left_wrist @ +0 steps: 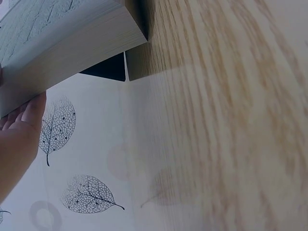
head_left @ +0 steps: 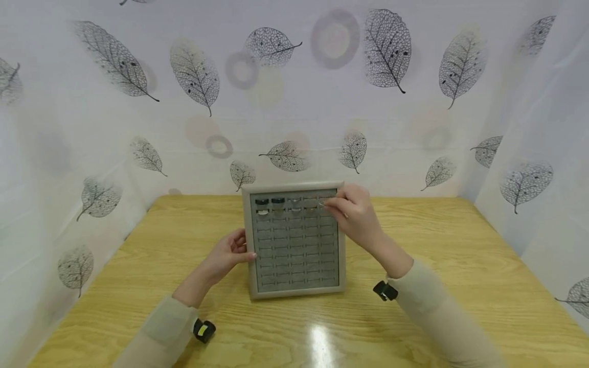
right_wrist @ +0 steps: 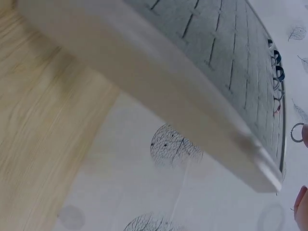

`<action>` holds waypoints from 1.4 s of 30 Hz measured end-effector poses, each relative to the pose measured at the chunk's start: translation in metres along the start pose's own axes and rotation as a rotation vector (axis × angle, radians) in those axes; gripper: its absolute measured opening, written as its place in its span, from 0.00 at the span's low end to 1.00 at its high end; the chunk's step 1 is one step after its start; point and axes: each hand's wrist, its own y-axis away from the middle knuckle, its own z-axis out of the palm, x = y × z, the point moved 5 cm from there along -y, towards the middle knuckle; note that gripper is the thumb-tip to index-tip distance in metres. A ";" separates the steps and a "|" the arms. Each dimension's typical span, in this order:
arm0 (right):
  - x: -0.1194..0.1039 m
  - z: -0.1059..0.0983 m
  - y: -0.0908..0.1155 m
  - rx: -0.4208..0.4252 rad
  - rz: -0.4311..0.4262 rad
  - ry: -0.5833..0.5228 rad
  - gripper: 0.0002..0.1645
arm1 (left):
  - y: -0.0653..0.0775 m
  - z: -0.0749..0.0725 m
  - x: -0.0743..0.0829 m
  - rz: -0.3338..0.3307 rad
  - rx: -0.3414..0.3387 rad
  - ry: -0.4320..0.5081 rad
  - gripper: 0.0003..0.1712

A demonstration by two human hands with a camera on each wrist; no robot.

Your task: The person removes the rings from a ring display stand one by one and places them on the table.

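Observation:
A ring display board [head_left: 296,245] with a pale frame and grey slotted padding stands tilted on the table. Its left edge is held by my left hand [head_left: 227,255], thumb on the front and fingers round the side. Between the fingertips of my right hand [head_left: 359,214] is a thin silvery ring [right_wrist: 297,132], close to the board's upper right corner. Several rings sit in the top two rows of slots, among them a wide black ring [head_left: 262,202] and another black ring [head_left: 278,201]. Lower rows of slots hold no rings.
The board stands on a wood-grain table [head_left: 414,317], with a dark support [left_wrist: 107,68] behind it. A pale curtain [head_left: 294,102] printed with leaves hangs around the back and sides. Small black devices [head_left: 204,330] are strapped at both wrists.

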 end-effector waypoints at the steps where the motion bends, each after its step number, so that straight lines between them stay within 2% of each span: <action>1: 0.001 -0.003 0.002 -0.005 -0.005 0.000 0.05 | 0.000 0.000 0.000 0.000 -0.001 0.005 0.38; 4: 0.003 -0.013 0.010 -0.017 -0.015 0.001 0.05 | 0.000 0.001 0.000 0.000 -0.005 0.013 0.38; 11: 0.012 -0.031 0.030 -0.054 0.003 0.068 0.22 | 0.000 0.000 0.000 0.010 -0.008 0.002 0.38; 18: 0.021 -0.038 0.052 -0.139 0.057 0.084 0.26 | -0.001 -0.001 0.000 0.014 -0.012 0.021 0.38; 21: 0.025 -0.039 0.062 -0.170 0.069 0.087 0.22 | -0.001 -0.001 -0.001 0.017 -0.015 0.027 0.38; 25: 0.029 -0.037 0.076 -0.216 0.072 0.081 0.06 | -0.002 -0.001 -0.002 0.019 -0.015 0.030 0.38; 29: 0.036 -0.032 0.093 -0.291 0.102 0.088 0.11 | -0.001 -0.001 -0.002 0.008 -0.010 0.032 0.38; 31: 0.039 -0.028 0.100 -0.325 0.107 0.081 0.21 | -0.001 -0.001 -0.002 0.003 -0.009 0.031 0.38; 32: 0.040 -0.027 0.104 -0.345 0.112 0.074 0.21 | -0.001 -0.001 -0.002 -0.001 -0.007 0.030 0.38; 35: 0.042 -0.022 0.113 -0.402 0.122 0.025 0.07 | -0.001 -0.001 -0.002 0.000 -0.009 0.021 0.38; 38: 0.044 -0.017 0.122 -0.471 0.155 -0.010 0.11 | -0.002 -0.001 -0.002 0.005 -0.013 0.016 0.38; 42: 0.046 -0.010 0.130 -0.592 0.227 -0.029 0.10 | -0.001 -0.001 -0.002 0.011 -0.019 0.013 0.39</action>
